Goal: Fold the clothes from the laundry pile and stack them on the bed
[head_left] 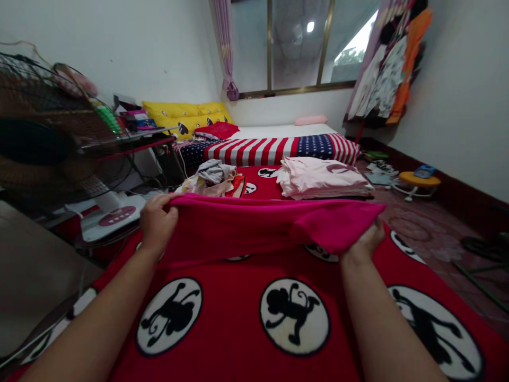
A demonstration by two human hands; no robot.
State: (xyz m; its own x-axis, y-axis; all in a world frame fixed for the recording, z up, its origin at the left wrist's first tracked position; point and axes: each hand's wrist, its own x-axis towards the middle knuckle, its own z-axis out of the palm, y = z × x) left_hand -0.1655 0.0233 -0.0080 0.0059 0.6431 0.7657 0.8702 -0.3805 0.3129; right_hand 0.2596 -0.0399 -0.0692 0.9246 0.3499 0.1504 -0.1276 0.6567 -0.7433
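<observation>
At the left of the frame a fan (113,215) is seen, and right of it the magenta cloth (234,225) is gripped at its left end by the left hand (158,223), its fingers clamped on the edge; across the centre the cloth is held stretched over a red blanket (226,323), with a loose clothes heap (217,172) and then a folded clothes pile (318,178) seen beyond; at centre right, the other end is clamped by the right hand (368,241), whose fingers are partly hidden; further right a stool (421,180) is seen
</observation>
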